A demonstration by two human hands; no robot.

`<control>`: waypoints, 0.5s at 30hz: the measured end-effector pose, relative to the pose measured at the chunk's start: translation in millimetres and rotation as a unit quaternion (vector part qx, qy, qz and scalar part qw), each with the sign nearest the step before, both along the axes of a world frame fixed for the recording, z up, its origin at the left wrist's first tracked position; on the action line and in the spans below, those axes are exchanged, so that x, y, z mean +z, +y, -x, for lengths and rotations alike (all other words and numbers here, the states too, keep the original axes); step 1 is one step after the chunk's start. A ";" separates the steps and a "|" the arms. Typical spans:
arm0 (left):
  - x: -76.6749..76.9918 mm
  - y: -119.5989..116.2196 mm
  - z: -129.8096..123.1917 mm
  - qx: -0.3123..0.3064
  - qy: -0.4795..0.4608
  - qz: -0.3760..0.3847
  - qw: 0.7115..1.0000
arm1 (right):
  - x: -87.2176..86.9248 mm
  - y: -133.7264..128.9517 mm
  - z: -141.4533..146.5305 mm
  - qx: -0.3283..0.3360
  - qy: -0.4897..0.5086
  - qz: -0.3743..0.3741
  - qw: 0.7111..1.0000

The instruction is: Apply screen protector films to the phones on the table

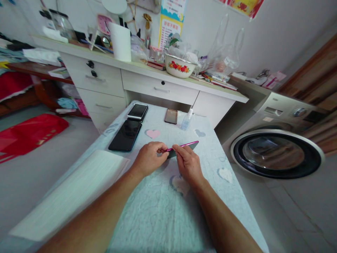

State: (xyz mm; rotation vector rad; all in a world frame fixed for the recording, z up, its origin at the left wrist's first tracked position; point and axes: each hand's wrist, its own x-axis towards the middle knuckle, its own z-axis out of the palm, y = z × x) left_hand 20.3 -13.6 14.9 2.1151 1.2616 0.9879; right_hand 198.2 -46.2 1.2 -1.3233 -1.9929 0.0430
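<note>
Head view suggests the work is unfinished: left hand (151,156) and right hand (190,163) both pinch the slim, dark, magenta-edged phone (193,145), while the clear plastic spray bottle (186,121) stands untouched.

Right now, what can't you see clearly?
All in the head view:
- Pink-edged device: middle covered by the right hand, left end by the left hand.
- Poster: top cut off by the frame; small print too small.
- Flowered bowl: lower contents, hidden by its side.
</note>
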 end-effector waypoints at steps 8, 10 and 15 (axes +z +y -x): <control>-1.9 0.8 0.8 -0.003 0.001 -0.003 1.000 | 6.0 -2.2 0.5 -0.006 0.006 0.042 0.999; -2.2 0.7 0.9 -0.002 0.004 -0.004 1.000 | 7.6 -2.3 0.7 -0.004 0.018 0.049 0.999; -2.4 0.1 1.1 -0.002 0.007 -0.002 1.000 | 7.1 -1.6 1.2 -0.004 0.036 0.050 0.998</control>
